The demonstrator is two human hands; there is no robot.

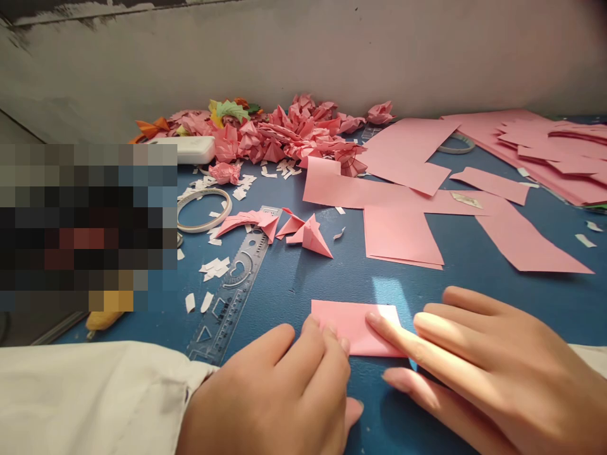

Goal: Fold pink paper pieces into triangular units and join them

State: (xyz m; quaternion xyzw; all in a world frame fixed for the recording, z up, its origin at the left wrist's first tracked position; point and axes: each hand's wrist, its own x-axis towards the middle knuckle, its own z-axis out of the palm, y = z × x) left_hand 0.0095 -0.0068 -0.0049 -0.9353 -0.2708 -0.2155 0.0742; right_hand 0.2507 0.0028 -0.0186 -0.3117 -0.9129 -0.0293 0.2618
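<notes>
A small folded pink paper [353, 322] lies flat on the blue table [332, 278] near the front edge. My left hand [279, 398], in a white sleeve, has its fingers curled with the fingertips pressing the paper's left end. My right hand [493, 366] lies with its fingers stretched out, and the index fingertip presses the paper's right side. Neither hand lifts the paper.
A clear plastic stencil ruler [232, 291] lies left of the paper. Folded pink pieces [308, 235], a tape ring [203, 208], white scraps, large pink sheets [403, 189] and a heap of crumpled pink paper [294, 133] fill the back. A wall stands behind.
</notes>
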